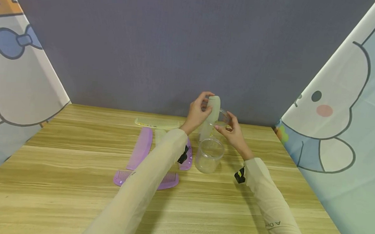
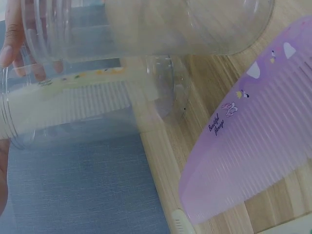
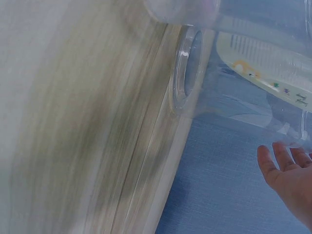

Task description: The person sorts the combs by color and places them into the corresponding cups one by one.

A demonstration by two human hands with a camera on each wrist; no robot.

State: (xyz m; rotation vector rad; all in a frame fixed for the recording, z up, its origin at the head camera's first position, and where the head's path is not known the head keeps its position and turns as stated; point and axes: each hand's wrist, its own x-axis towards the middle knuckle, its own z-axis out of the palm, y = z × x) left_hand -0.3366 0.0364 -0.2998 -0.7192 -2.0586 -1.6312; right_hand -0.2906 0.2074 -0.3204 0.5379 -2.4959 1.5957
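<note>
Between the thumb and fingers of my left hand (image 1: 198,111) is a pale green comb (image 1: 215,106), held upright at the back of the table. Its lower part stands inside a clear plastic jar (image 2: 73,130), as the left wrist view shows through the wall. Thumb and fingers of my right hand (image 1: 235,134) grip this jar near its round mouth. A second clear jar (image 1: 208,160) stands on the table just in front. In the right wrist view, small coloured prints run along the comb (image 3: 273,80) inside the jar.
Left of the jars lie a purple comb (image 1: 140,148), another purple comb (image 1: 188,157) and a third purple comb (image 1: 169,179), partly under my left sleeve. Pale green combs (image 1: 156,123) lie behind them. A grey-blue wall (image 1: 146,58) closes off the back.
</note>
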